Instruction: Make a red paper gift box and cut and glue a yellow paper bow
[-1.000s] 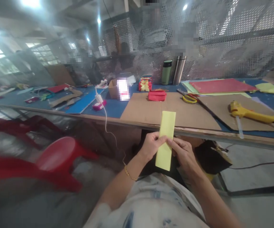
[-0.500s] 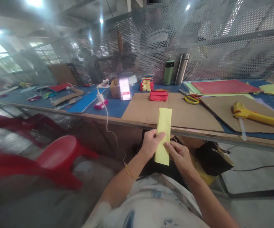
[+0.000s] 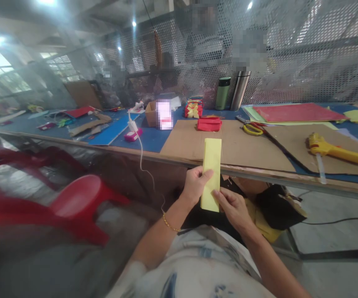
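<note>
- The left hand (image 3: 196, 186) pinched the yellow strip (image 3: 211, 174) at its left edge, thumb across the face; the right hand (image 3: 233, 207) closed thumb and finger on the lower right corner. Both grips were shut on paper, not wide.
- The strip stood nearly upright in the air at the near edge of the tabletop (image 3: 154, 142), its top at 12 o'clock over the cardboard sheet (image 3: 237, 149), its foot at 6 o'clock between the hands.
- Risk, as I judged it: the strip looked thin and folded flat, so uneven pressure from either thumb could have creased it off-line or sprung the layers apart.
- A second risk — it was held clear of any support, so a loosened pinch could have dropped it to the lap or floor below the tabletop edge.
- The upper half stood free above the hands and could have bent or flopped if tilted.
- Materials: the strip was pale yellow, matte, long and rectangular with crisp corners; the cardboard was brown, flat and dull.
- At 2 o'clock lay yellow-handled scissors (image 3: 251, 129); at 3 o'clock a yellow glue gun (image 3: 337, 151) — hard plastic, glossy.
- At 12 o'clock sat a red box (image 3: 209, 123), and beyond it two flasks (image 3: 240, 89), one green, one steel.
- A white cable (image 3: 142, 157) hung over the edge at 10 o'clock.
</note>
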The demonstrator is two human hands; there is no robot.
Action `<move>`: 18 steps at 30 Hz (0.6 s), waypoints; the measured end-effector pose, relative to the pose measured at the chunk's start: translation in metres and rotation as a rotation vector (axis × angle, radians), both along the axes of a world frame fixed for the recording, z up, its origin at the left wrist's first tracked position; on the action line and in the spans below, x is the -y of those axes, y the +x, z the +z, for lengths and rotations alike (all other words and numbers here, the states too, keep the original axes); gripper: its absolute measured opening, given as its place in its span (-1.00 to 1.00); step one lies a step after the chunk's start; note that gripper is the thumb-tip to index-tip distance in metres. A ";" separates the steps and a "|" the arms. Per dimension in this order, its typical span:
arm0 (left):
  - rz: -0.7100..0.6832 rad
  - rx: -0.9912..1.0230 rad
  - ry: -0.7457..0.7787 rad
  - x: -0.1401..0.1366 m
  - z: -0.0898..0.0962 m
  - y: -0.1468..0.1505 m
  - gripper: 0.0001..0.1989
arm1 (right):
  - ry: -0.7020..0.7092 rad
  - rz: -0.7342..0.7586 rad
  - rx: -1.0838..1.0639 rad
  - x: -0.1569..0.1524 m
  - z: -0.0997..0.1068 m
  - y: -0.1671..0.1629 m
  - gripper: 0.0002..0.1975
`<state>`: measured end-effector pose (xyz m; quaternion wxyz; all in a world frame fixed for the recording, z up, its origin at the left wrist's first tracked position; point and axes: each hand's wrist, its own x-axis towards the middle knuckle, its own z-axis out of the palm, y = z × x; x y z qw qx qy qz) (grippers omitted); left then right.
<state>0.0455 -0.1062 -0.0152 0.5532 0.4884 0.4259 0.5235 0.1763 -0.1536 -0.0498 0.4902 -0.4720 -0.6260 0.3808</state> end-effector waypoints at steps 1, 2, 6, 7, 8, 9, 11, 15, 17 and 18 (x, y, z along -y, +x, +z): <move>0.005 -0.001 0.003 0.000 0.000 0.000 -0.63 | -0.016 0.006 -0.007 0.000 -0.002 0.000 -0.35; 0.015 -0.002 0.007 -0.001 0.000 -0.001 -0.63 | -0.027 0.016 -0.015 0.001 -0.004 0.000 -0.35; 0.065 0.004 0.009 -0.004 0.002 -0.004 -0.62 | 0.002 0.064 -0.003 0.003 -0.008 -0.002 -0.38; 0.069 0.012 0.005 -0.005 0.002 -0.004 -0.62 | 0.026 0.066 0.016 0.004 -0.007 -0.003 -0.38; 0.070 0.019 0.001 -0.005 0.002 -0.005 -0.62 | 0.050 0.061 0.036 0.004 -0.006 -0.003 -0.38; 0.070 0.027 -0.002 -0.005 0.001 -0.005 -0.62 | 0.073 0.051 0.052 0.004 -0.005 -0.003 -0.37; 0.066 0.040 -0.011 -0.005 0.001 -0.004 -0.62 | 0.100 0.028 0.073 0.005 -0.003 -0.003 -0.36; 0.059 0.047 -0.021 -0.006 -0.001 -0.005 -0.61 | 0.028 0.002 0.067 0.008 -0.008 -0.004 -0.35; 0.073 0.047 -0.013 -0.007 -0.001 -0.006 -0.60 | -0.008 0.009 0.060 0.010 -0.011 -0.005 -0.35; 0.087 0.046 -0.007 -0.007 0.000 -0.006 -0.59 | -0.008 0.015 0.062 0.011 -0.013 -0.005 -0.35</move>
